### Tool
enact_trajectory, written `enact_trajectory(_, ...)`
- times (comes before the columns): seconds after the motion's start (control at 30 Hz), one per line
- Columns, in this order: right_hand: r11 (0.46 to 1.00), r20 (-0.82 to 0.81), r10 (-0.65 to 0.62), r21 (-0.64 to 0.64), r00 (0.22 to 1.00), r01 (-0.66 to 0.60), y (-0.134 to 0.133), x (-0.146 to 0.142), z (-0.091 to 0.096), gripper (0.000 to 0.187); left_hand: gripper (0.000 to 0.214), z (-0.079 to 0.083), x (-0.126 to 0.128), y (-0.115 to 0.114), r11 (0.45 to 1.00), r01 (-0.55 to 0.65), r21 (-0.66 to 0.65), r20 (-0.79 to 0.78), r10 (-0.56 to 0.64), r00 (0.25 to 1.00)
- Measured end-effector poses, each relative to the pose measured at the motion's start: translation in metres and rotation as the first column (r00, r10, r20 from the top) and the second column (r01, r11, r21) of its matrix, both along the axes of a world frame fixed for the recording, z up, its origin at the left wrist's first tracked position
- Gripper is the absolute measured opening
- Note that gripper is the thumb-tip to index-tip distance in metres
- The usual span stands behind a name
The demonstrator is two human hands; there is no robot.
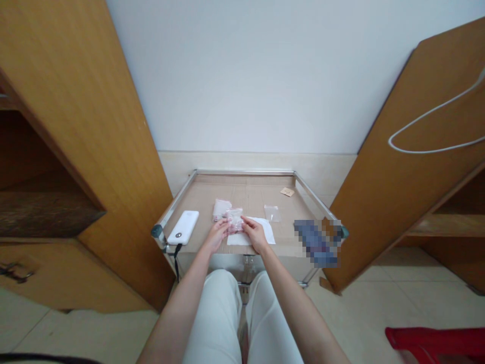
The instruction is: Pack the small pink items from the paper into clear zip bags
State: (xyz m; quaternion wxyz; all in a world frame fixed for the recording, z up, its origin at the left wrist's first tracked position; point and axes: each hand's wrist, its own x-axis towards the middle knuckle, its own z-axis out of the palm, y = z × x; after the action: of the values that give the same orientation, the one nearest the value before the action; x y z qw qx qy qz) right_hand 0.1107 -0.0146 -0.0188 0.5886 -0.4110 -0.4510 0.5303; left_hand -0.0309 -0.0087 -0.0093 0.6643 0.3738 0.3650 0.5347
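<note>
Between my two hands is a bunch of small clear plastic bags point(235, 220) with pinkish edges. My left hand point(217, 236) grips its left side, fingers closed. On the right side, my right hand point(255, 234) pinches the same bunch. Beneath it lies a sheet of white paper point(267, 231) on the cardboard-covered table top point(250, 188). Another stack of small bags point(220, 208) rests just beyond my left hand. A single clear bag point(273, 214) lies flat to the right, apart from my hands. What the bags contain, if anything, is too small to make out.
A white power bank point(184, 226) with a black cable sits at the table's left. Near the back right lies a small tan card point(287, 192). A pixelated patch point(317, 242) covers the front right. A metal frame point(244, 172) edges the table; wooden cabinets point(125, 167) flank it.
</note>
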Motion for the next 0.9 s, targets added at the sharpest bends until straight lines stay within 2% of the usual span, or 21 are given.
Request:
enact_trajectory(0.13, 0.999, -0.009, -0.034, 0.002, 0.999, 0.034, 0.004, 0.001, -0.003, 0.03, 0.012, -0.001, -0.002, 0.001, 1.0, -0.027, -0.012, 0.027, 0.028, 0.999)
enact_trajectory(0.33, 0.998, -0.132, -0.058, -0.041, 0.99, 0.053, 0.003, -0.001, 0.001, 0.027, 0.01, 0.002, -0.004, -0.002, 0.999, -0.04, -0.01, 0.091, 0.041, 0.995)
enact_trajectory(0.6, 0.994, -0.258, -0.079, -0.092, 0.963, 0.057, 0.001, 0.0, 0.008, 0.023, 0.008, 0.008, -0.004, -0.004, 0.999, -0.042, -0.033, 0.073, 0.045, 0.996)
enact_trajectory(0.9, 0.991, -0.315, -0.098, -0.12, 0.944, 0.063, 0.006, 0.0, 0.008, 0.022, 0.007, 0.005, -0.004, -0.003, 1.0, -0.026, -0.014, 0.076, 0.027, 0.997)
